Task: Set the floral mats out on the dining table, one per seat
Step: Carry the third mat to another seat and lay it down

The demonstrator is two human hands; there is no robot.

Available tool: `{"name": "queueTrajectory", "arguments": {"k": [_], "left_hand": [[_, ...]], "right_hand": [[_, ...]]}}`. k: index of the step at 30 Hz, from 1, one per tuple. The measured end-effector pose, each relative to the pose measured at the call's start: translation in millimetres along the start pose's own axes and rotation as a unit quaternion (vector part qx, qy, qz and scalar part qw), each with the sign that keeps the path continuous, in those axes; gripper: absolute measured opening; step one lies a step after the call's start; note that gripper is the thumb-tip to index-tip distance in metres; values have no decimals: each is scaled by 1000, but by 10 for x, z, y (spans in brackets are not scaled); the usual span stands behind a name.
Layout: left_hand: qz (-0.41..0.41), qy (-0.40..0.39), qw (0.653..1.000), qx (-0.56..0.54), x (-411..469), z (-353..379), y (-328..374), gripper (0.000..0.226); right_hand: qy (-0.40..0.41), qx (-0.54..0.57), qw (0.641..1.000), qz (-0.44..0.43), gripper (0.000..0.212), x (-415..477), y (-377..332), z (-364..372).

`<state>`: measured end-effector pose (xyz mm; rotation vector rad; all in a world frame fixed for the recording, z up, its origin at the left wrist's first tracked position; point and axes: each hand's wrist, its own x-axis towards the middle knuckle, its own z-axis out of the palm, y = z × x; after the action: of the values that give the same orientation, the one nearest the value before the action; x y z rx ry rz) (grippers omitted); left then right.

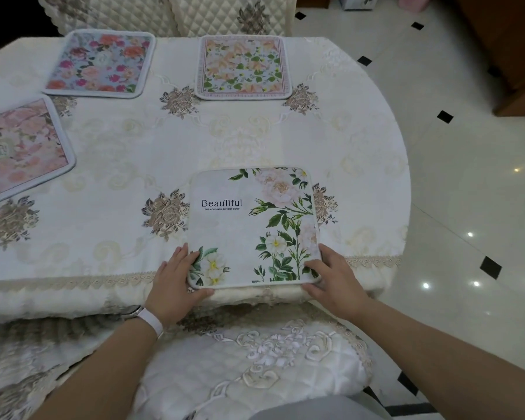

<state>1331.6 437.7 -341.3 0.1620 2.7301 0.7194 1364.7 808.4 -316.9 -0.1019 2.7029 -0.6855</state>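
Observation:
A white floral mat (249, 228) printed "Beautiful" lies flat at the near edge of the dining table (128, 153). My left hand (176, 277) grips its near left corner, fingers on top and thumb under the edge. My right hand (334, 277) grips its near right corner the same way. Three other mats lie on the cream tablecloth: a pink one (19, 147) at the left, a blue one with red flowers (100, 63) at the far left, and a peach-and-green one (244, 66) at the far middle.
A quilted chair seat (255, 359) sits just below the mat, between my arms. Two quilted chair backs (170, 13) stand beyond the far edge. Glossy tiled floor (455, 192) lies to the right, with wooden furniture (515, 56) at the far right.

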Motion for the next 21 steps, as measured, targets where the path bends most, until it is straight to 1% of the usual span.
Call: {"name": "queueTrajectory", "arguments": {"k": [3,10,12,14,18,21], "left_hand": [[1,1,1000,-6,0,10,-1,94],[-14,8,999,-42,-21,-7,-20,90],[-19,12,999,-47,-22,-12,-11,87],[-16,8,999,-38,-32,-9,-14,85],[-15,3,1000,-8,-57,-29,19,85],[-12,9,1000,24,-97,-53,70,84]], "right_hand": [[-9,0,1000,0,48,0,-6,-23],[0,6,1000,7,42,23,-54,19],[-6,6,1000,11,45,40,-32,29],[-15,-1,1000,11,50,58,1,34],[-17,-40,999,4,48,73,24,37],[-17,-43,999,9,49,53,-36,5]]}}
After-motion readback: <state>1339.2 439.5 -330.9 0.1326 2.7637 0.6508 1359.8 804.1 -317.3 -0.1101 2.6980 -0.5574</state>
